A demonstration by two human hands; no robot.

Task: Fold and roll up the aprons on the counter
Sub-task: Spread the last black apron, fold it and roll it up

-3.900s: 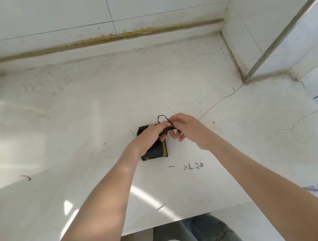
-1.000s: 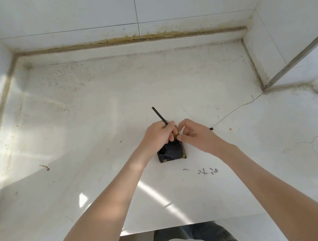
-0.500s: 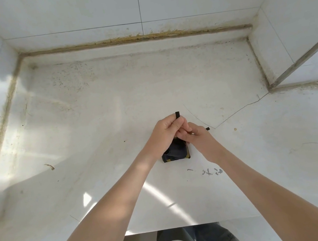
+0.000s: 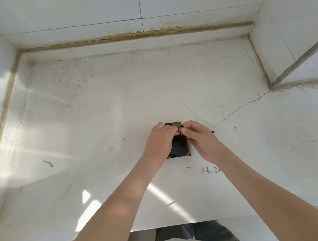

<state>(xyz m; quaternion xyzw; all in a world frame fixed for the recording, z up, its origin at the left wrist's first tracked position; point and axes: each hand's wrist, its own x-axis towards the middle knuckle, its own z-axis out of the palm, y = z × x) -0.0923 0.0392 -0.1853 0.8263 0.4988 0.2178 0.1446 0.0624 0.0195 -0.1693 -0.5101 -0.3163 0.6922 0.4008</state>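
The apron (image 4: 179, 150) is a small tight roll, dark with a yellow-green edge. It lies flat on the counter (image 4: 111, 106), a little toward 6 o'clock from the middle, close enough that I can work it with bent elbows.

My left hand (image 4: 161, 140) comes in from 7 o'clock. Its fingers are curled over the roll's 12 o'clock end, gripping and pressing it down; I judge that is to stop the roll springing open.

My right hand (image 4: 202, 141) comes in from 5 o'clock with its fingers bent. Thumb and forefinger pinch the strap (image 4: 180, 130) right where my left fingertips are. The two hands meet there because the strap has to be cinched against the cloth it binds. How the strap passes under my fingers is hidden.

A short black tip (image 4: 212, 131) pokes out at 3 o'clock of my right hand, probably the strap's loose end.

I take this as the tying-off step, with folding and rolling of this apron done. No other apron shows on the counter.
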